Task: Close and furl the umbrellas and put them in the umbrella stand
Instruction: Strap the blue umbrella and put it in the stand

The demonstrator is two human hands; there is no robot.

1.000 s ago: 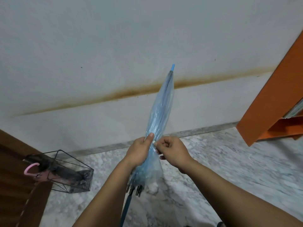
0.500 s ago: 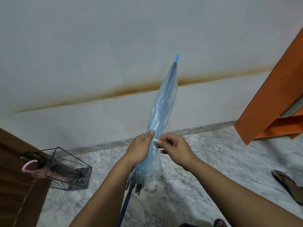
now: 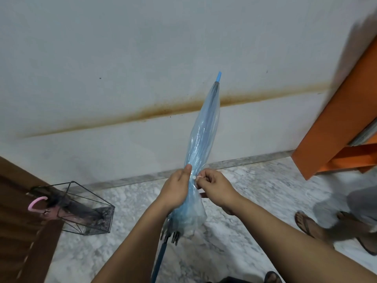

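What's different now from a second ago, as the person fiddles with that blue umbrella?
Very little. The view swung right, bringing a second person's sandalled feet into sight. The left hand keeps gripping the furled blue umbrella, tip up, and the right hand keeps pinching the small white fastener at its band. The wire stand with the pink-handled umbrella has not moved.

Wall: pale grey plaster wall [image 3: 142, 48] ahead, with a long rusty-brown stain [image 3: 126, 117] running across it, rising to the right.
Skirting: a narrow speckled stone strip [image 3: 130, 180] where wall meets floor.
Floor: white and grey marbled stone floor [image 3: 255, 201].
Left side: dark brown wooden door [image 3: 18, 231], at a slant.
Right side: orange cabinet [image 3: 344, 119], its edge blurred.
Bystander: sandalled feet [image 3: 308, 223] at lower right.
Light: soft, even, no hard shadows.
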